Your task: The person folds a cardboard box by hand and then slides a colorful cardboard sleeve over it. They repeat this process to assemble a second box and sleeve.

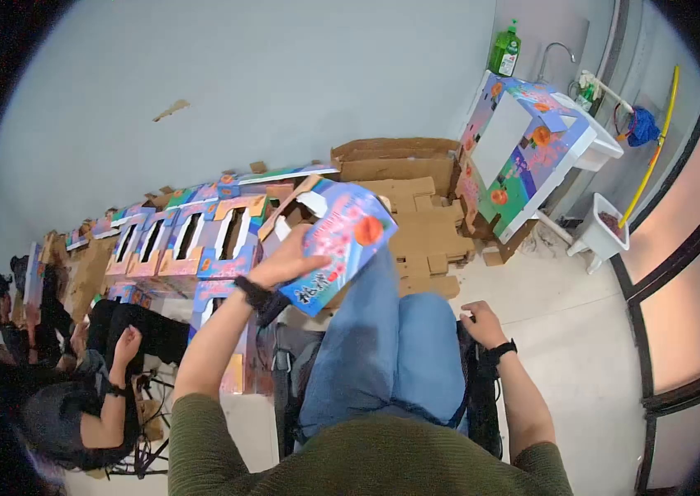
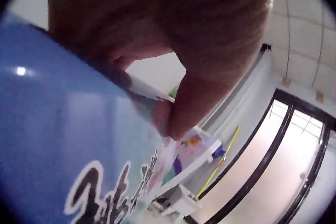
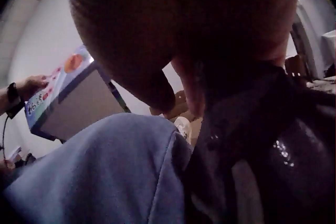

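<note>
My left hand grips a printed cardboard box at its upper edge, thumb on the printed side. The box is purple and blue, with an orange fruit picture, pink blossoms and black lettering. It tilts above my left thigh, overlapping the knee in the head view. Up close in the left wrist view, the thumb presses on the box's blue face. My right hand hangs beside my right knee, fingers loosely bent, over a dark shiny surface. The right wrist view shows the box's plain side across the knee.
Similar printed boxes with oval openings stand in a row to the left. Flattened brown cardboard lies ahead. A sink wrapped in printed card and a white bin stand right. Another seated person is at left.
</note>
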A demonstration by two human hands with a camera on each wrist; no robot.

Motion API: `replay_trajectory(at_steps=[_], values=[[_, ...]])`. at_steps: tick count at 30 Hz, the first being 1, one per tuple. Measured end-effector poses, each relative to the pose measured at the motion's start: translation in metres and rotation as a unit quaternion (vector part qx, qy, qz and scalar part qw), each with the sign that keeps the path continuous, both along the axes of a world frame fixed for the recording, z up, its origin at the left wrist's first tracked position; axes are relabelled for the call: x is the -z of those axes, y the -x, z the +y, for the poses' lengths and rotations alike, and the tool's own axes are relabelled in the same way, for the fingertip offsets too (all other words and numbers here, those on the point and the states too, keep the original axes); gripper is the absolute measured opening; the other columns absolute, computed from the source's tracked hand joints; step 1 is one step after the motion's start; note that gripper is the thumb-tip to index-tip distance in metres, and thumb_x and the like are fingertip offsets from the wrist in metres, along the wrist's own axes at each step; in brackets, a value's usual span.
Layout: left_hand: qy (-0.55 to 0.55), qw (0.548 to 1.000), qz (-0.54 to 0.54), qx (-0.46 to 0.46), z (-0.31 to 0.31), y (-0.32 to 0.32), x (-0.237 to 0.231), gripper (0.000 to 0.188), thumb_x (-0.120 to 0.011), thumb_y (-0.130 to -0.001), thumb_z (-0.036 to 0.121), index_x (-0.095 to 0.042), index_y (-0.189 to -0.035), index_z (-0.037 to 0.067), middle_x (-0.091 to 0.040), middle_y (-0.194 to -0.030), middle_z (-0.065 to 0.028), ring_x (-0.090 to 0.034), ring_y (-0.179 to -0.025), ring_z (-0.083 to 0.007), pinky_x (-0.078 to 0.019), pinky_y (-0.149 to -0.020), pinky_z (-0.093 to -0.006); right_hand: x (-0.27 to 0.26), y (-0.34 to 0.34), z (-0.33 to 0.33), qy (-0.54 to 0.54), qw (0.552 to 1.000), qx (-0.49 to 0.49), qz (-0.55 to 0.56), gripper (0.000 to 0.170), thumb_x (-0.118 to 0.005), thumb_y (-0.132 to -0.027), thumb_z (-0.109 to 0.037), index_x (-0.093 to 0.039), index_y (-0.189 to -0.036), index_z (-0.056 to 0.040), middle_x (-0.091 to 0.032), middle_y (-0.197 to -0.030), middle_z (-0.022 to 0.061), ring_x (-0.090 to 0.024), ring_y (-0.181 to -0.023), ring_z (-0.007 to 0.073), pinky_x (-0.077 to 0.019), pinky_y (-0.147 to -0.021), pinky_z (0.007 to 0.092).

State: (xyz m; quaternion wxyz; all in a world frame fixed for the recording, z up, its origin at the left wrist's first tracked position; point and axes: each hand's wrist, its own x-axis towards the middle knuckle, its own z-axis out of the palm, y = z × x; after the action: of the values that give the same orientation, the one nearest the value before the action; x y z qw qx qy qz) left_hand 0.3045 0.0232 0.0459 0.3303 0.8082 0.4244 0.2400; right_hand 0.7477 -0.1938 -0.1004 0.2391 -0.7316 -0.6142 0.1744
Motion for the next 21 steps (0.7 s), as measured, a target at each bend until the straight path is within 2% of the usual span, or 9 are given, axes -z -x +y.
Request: replay_trajectory(at_steps=[3,6,9,10,16,20,21], values=[[-0.104,0.987,0.107,0.053,0.034,-0.055,0.054,0.089,-0.083,-0.072,0.042,-0.047,-0.142,-0.001,-0.059,-0.132,-0.0236,-0.057,-0.125,-0.0368,-0.0426,-0.109,-0.0446,-0.015,0.013,-0.006,0.044,0.999,0.029,-0.007,0.033,-0.068,-0.091,-0.027,-0.071,-0.115,-0.0052,-0.062,-0.12,0.0203,-0.063,-0.109,0.0375,-0.0524,-0.096,0.0431],[-0.065,0.966,0.228,0.105,0.045,-0.094,0.087,0.094,-0.077,-0.073,0.053,-0.046,-0.145,0.001,-0.052,-0.143,-0.0236,-0.048,-0.135,-0.0392,-0.036,-0.114,-0.0497,-0.017,0.01,0.002,0.062,0.997,0.038,-0.018,0.031,-0.068,-0.091,-0.026,-0.071,-0.115,-0.0064,-0.061,-0.121,0.02,-0.063,-0.109,0.0375,-0.0523,-0.096,0.0435],[-0.068,0.976,0.202,0.052,0.046,-0.107,0.101,0.093,-0.077,-0.072,0.052,-0.047,-0.143,0.001,-0.055,-0.138,-0.0223,-0.05,-0.133,-0.0365,-0.0363,-0.113,-0.0513,-0.015,0.013,0.001,0.069,0.996,0.043,-0.029,0.031,-0.068,-0.091,-0.026,-0.071,-0.115,-0.0066,-0.06,-0.12,0.0207,-0.063,-0.11,0.0379,-0.0522,-0.097,0.0437],[-0.061,0.979,0.191,0.042,0.048,-0.11,0.104,0.088,-0.078,-0.071,0.053,-0.052,-0.138,0.002,-0.058,-0.133,-0.0208,-0.054,-0.129,-0.0355,-0.0394,-0.11,-0.0521,-0.018,0.014,0.0,0.066,0.996,0.043,-0.034,0.031,-0.068,-0.091,-0.026,-0.071,-0.114,-0.0066,-0.06,-0.12,0.0209,-0.063,-0.11,0.0379,-0.0522,-0.096,0.0438],[-0.041,0.978,0.181,0.094,0.036,-0.107,0.091,0.082,-0.077,-0.072,0.059,-0.057,-0.127,0.001,-0.06,-0.128,-0.0226,-0.058,-0.123,-0.0375,-0.0455,-0.102,-0.0523,-0.01,0.006,0.007,0.061,0.996,0.036,-0.046,0.03,-0.068,-0.09,-0.025,-0.071,-0.114,-0.0071,-0.06,-0.118,0.0214,-0.064,-0.105,0.038,-0.0534,-0.093,0.0442],[-0.106,0.97,0.197,0.096,0.025,-0.107,0.094,0.08,-0.071,-0.079,0.063,-0.056,-0.126,0.0,-0.061,-0.126,-0.024,-0.057,-0.122,-0.0412,-0.0458,-0.1,-0.0534,-0.018,0.009,0.005,0.083,0.995,0.041,-0.032,0.03,-0.068,-0.09,-0.026,-0.071,-0.114,-0.0075,-0.061,-0.117,0.0206,-0.065,-0.101,0.037,-0.0541,-0.091,0.0438],[-0.083,0.965,0.227,0.099,0.026,-0.11,0.092,0.082,-0.07,-0.08,0.064,-0.054,-0.129,0.0,-0.06,-0.128,-0.0244,-0.056,-0.124,-0.0399,-0.0442,-0.102,-0.0545,-0.014,0.009,0.004,0.068,0.996,0.04,-0.035,0.03,-0.068,-0.09,-0.026,-0.071,-0.114,-0.0075,-0.061,-0.117,0.0205,-0.065,-0.101,0.0368,-0.0542,-0.09,0.0437]])
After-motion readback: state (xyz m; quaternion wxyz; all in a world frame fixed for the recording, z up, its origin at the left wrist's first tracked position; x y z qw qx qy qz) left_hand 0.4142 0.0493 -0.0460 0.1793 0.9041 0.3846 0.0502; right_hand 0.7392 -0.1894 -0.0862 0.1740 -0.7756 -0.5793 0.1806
